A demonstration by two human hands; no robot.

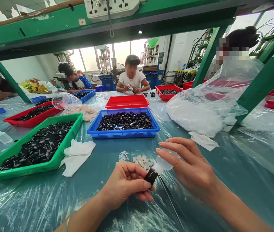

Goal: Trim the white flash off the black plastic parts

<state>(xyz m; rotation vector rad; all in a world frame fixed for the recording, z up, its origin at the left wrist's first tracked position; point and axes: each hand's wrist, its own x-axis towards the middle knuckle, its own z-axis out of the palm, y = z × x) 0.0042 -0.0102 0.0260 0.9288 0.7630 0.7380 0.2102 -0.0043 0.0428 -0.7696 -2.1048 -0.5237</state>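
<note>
My left hand point(127, 183) pinches a small black part point(150, 176) between thumb and fingers, near the middle of the table. My right hand point(192, 167) holds a small translucent bottle point(165, 163) by its body, its white nozzle end pointing down-left at the black part. Whether the tip touches the part is too small to tell. Beyond my left hand lie a pile of off-white pieces point(143, 161) and a heap of tiny white bits point(123, 156). Metal tweezers point(169, 196) lie on the table between my forearms.
Behind my hands, a blue tray point(123, 133) holds black parts; a green tray point(65, 146) with more stands left. White cloths point(77, 156) and a plastic bag point(197, 112) lie around. A green frame point(265, 83) rises right and crosses overhead. Several people sit beyond.
</note>
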